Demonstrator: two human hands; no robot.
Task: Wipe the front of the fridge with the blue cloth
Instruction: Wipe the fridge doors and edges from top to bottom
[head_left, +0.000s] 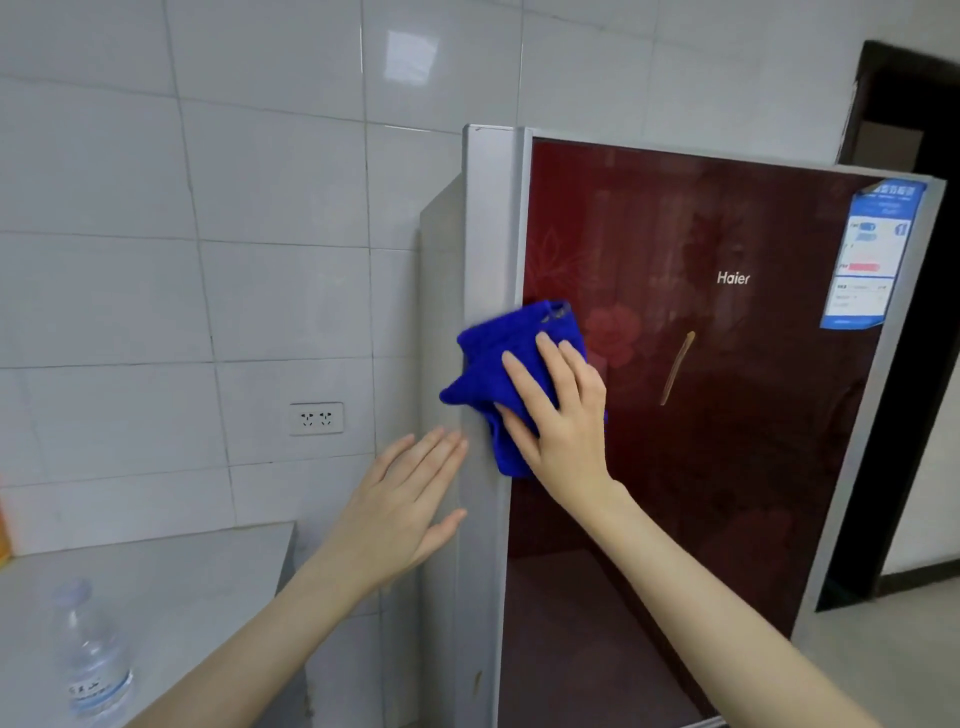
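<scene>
Mid-wipe: our right hand (558, 415) presses the cloth (498, 358) flat on the fridge (727, 441), left hand (405, 509) open against its side; next we should sweep rightward.

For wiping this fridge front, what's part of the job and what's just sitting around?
Job: cloth, fridge, right hand pressing the cloth, left hand at the fridge's side.
Sitting around: water bottle, counter, wall socket.

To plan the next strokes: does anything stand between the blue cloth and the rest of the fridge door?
Nothing visible does. The right hand presses the blue cloth on the fridge door, at its left edge; only a pale streak and a label lie flat rightward.
</scene>
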